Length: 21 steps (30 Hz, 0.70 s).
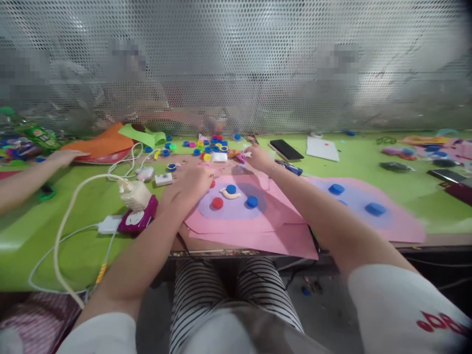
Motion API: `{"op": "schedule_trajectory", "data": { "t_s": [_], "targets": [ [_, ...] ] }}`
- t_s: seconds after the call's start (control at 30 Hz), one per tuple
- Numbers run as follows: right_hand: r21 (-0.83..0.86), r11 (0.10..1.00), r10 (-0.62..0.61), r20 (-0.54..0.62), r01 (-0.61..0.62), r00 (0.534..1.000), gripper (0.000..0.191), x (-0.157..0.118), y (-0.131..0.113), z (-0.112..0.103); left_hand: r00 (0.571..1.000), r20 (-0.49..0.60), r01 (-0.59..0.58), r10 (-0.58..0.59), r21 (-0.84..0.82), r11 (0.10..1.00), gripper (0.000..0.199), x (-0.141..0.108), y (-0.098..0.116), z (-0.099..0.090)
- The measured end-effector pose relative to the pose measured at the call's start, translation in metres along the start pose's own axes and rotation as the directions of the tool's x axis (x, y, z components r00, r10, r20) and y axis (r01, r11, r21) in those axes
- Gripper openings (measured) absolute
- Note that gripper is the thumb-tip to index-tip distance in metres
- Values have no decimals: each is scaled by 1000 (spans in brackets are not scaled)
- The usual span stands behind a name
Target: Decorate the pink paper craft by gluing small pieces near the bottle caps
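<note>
My left hand [197,181] is at the upper left edge of the pink paper [236,223], fingers curled in; what they hold, if anything, is hidden. Thin pink bits show at its fingertips. My right hand [259,158] reaches to the back of the work area, its fingers drawn together beside a small pink twisted piece [241,156]; whether it grips that is unclear. Between my arms, a lilac rounded sheet [241,209] lies on the pink paper. On it are a red cap [218,203], blue caps [252,201] and a cream curved piece [231,195].
Several colourful caps [210,148] lie scattered at the back. A black phone [286,150] and white card [322,148] are behind my right arm. A plug [135,194] and cables crowd the left. Another person's hand [68,156] touches orange paper [101,142].
</note>
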State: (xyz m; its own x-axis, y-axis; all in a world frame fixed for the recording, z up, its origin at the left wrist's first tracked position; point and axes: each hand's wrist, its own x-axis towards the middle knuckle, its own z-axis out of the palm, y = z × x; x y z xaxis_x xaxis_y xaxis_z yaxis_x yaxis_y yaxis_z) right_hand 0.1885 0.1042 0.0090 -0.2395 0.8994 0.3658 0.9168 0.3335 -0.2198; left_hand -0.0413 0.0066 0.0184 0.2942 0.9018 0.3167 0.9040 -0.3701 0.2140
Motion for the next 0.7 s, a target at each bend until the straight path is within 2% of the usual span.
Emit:
{"op": "schedule_trajectory", "data": {
  "t_s": [0.07, 0.17, 0.3, 0.4, 0.5, 0.63, 0.7],
  "targets": [
    [-164, 986, -16, 74, 28, 997, 30, 17, -7, 9, 999, -50, 4, 4, 151, 989, 24, 2, -4, -1],
    [-219, 975, -4, 110, 28, 994, 32, 38, -18, 22, 997, -74, 32, -9, 317, 948, 24, 3, -10, 0],
    [-228, 973, 3, 179, 38, 984, 36, 55, -24, 41, 996, -71, 82, -60, 372, 925, 22, 4, -15, 5],
    [-216, 976, 22, 232, 29, 973, 30, 58, -18, 50, 995, -55, 97, -82, 359, 928, 22, 3, -16, 9],
    [-195, 981, 35, 212, 7, 977, 32, 57, -8, 52, 993, -48, 117, -107, 326, 938, 24, 0, -15, 12],
    [-139, 990, 43, 102, -29, 994, 36, 51, -1, 44, 990, -58, 138, -126, 316, 939, 32, -4, -14, 16],
    [-17, 998, 57, 36, -56, 998, 33, 44, -2, 36, 991, -97, 119, -92, 325, 938, 37, -4, -14, 18]
  ]
}}
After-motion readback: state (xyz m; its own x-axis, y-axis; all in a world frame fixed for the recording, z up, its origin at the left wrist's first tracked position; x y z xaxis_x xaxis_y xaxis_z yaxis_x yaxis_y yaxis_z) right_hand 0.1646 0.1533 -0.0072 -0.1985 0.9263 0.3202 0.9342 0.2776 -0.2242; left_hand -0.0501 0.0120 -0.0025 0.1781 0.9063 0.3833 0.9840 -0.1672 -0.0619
